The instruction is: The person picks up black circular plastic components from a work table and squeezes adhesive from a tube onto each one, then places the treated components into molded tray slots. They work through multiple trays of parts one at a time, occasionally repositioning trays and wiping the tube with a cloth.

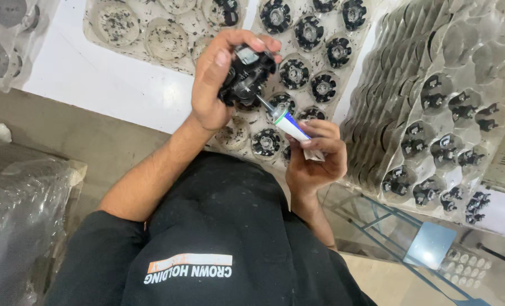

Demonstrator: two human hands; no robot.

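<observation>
Black round part (245, 73) in left hand (215, 85) — tube (289, 123) in right hand (315, 158) touching it.

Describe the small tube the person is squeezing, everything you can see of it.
The tube is small and soft-looking, white with a blue band and a thin green stripe, ending in a grey tapered nozzle. It lies tilted, nozzle pointing up and left, its tip touching the black round part gripped in the left hand. The right hand pinches its lower end, which looks flattened and crimped. It is held above a clear plastic tray of similar black parts.
</observation>
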